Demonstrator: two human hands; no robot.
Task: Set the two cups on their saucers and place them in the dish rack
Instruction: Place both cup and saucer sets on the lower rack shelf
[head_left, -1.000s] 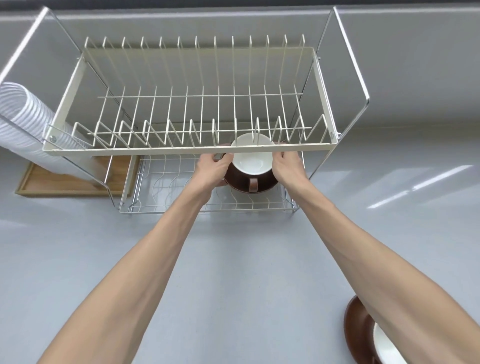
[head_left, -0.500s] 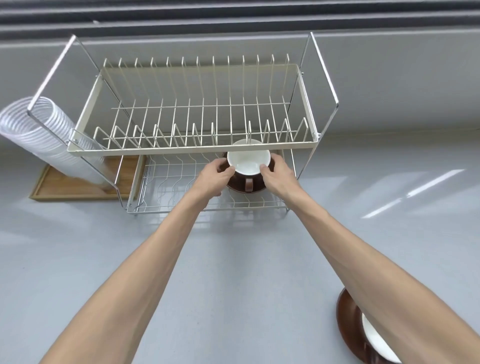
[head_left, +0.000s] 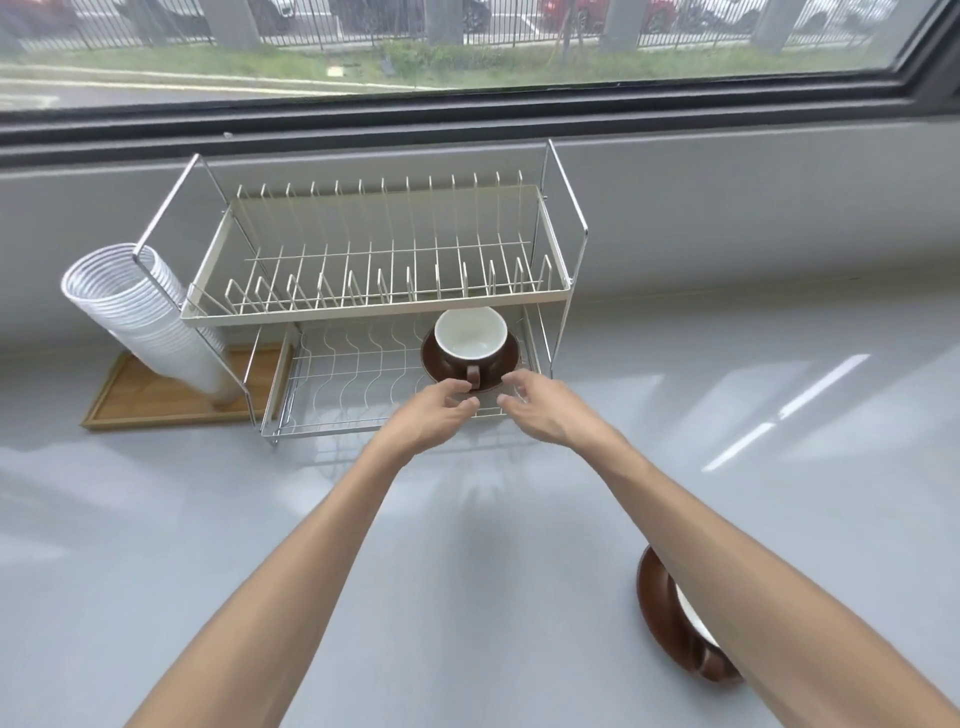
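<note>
A brown cup with a white inside (head_left: 470, 338) stands on its brown saucer (head_left: 506, 358) at the right of the dish rack's lower wire shelf (head_left: 343, 374). Its handle points toward me. My left hand (head_left: 441, 408) and my right hand (head_left: 535, 408) hover just in front of the saucer, fingers apart, holding nothing. The second brown cup and saucer (head_left: 670, 623) sit on the counter at the lower right, largely hidden behind my right forearm.
The two-tier dish rack's upper shelf (head_left: 374, 306) of cream prongs overhangs the cup. A stack of clear plastic cups (head_left: 140, 312) leans on a wooden tray (head_left: 156, 400) to the rack's left. A window ledge runs behind; grey counter stretches in front.
Both hands have let go of the cup and saucer in the lower shelf and drawn back toward me. The camera has pulled back and tilted up, showing the window.
</note>
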